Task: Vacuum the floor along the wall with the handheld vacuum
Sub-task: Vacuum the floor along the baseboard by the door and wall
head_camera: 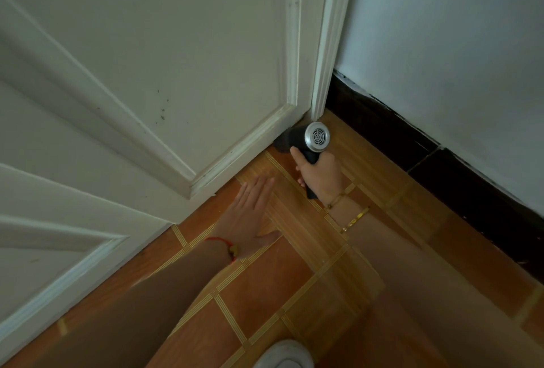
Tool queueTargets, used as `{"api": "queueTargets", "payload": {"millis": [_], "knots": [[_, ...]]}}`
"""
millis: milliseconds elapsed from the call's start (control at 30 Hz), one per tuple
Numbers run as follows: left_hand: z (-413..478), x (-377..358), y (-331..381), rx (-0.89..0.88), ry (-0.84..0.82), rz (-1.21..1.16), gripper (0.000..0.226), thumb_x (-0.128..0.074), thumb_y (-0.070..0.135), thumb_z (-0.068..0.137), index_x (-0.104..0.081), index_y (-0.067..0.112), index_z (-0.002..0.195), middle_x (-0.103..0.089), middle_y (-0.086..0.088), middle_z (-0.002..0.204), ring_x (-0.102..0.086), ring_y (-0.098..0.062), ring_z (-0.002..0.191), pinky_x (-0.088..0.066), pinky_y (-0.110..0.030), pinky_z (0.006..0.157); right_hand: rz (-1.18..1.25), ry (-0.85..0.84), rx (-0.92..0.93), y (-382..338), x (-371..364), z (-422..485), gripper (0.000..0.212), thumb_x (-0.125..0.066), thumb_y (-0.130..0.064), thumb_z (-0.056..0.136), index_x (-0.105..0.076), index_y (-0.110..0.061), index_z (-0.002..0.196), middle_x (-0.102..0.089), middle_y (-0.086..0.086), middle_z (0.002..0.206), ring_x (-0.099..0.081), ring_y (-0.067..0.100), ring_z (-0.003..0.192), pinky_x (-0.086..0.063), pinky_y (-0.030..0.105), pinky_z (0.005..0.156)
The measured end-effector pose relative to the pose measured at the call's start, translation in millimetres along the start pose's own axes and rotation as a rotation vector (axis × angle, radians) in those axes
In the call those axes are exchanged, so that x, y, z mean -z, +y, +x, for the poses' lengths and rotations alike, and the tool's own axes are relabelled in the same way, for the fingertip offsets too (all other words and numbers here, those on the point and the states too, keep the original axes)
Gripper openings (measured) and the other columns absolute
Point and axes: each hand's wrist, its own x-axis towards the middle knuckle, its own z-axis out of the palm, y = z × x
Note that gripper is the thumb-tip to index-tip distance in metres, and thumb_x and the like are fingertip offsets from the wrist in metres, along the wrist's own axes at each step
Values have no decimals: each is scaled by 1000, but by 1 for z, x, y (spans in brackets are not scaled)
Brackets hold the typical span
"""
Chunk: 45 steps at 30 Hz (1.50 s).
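My right hand (319, 174) grips the black handle of a small handheld vacuum (306, 139), whose silver vented rear cap faces me. The vacuum's nozzle points at the floor corner where the white door (176, 73) meets its frame (326, 58); the nozzle tip is hidden in shadow. My left hand (247, 211) is held flat with straight fingers just above or on the orange tiled floor (294, 294), to the left of the vacuum. It holds nothing.
A white wall (456, 58) with a dark baseboard (426, 143) runs along the right side. The white panelled door fills the left and centre. A white shoe tip (284, 354) shows at the bottom edge.
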Motion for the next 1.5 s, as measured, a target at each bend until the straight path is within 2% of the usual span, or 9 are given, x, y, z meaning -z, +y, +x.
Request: {"api": "queueTargets", "payload": {"millis": [167,267,367,534,934,1000,1134,1334,1501], "knots": [[-5,-1,-1,28,25,16,104,-42,69,88,21,15,151,16,-4,162,20,-18,147,10,-37,121,-5,-32,32,3,-10,-19,28,-70,-33,89,-63,-11,74,-70,14,69,-56,5,39,-50,22,49],[-9,-2,-4,56,40,23,104,-39,71,88,20,13,151,17,-5,161,20,-19,148,8,-38,122,-32,-40,56,6,-16,-26,28,-71,-35,88,-68,-8,85,-73,9,78,-57,1,45,-48,14,52],[-14,-1,-6,75,41,25,105,-39,70,88,21,13,151,18,-6,161,22,-19,147,13,-34,119,-13,-52,48,9,-22,-31,36,-72,-37,87,-70,-2,99,-75,9,90,-56,3,59,-50,18,62],[-24,0,-9,98,44,3,107,-46,66,88,20,11,151,16,-7,161,22,-20,147,14,-33,117,-7,-78,62,12,-30,-44,34,-72,-38,87,-70,-5,98,-70,0,81,-56,-1,57,-48,11,58],[-41,1,-18,139,101,0,111,-51,62,87,23,8,149,24,-8,158,20,-20,147,4,-37,122,67,-110,84,12,-47,-70,24,-73,-33,87,-67,-15,101,-67,-2,79,-68,20,75,-58,29,65],[-43,1,-19,143,99,4,112,-52,63,87,23,7,149,25,-8,157,20,-21,147,2,-38,123,75,-110,82,11,-49,-72,16,-73,-33,87,-64,-23,97,-68,-1,79,-70,22,74,-61,38,66],[-50,1,-21,150,95,-12,112,-52,62,87,22,8,149,24,-8,158,18,-22,147,3,-37,122,85,-115,109,11,-54,-79,16,-73,-34,87,-57,-38,88,-67,-2,76,-66,21,68,-56,32,62],[-65,3,-24,150,101,-11,111,-52,62,87,24,7,149,21,-9,160,18,-21,148,10,-33,119,69,-152,58,14,-64,-92,13,-72,-38,86,-62,-32,81,-65,-8,68,-66,20,66,-58,38,63],[-77,0,-29,163,91,19,116,-53,64,85,25,6,148,19,-11,160,16,-23,148,1,-37,123,38,-211,98,16,-72,-108,16,-71,-39,87,-63,-30,78,-63,-8,63,-63,13,58,-54,31,57]]}}
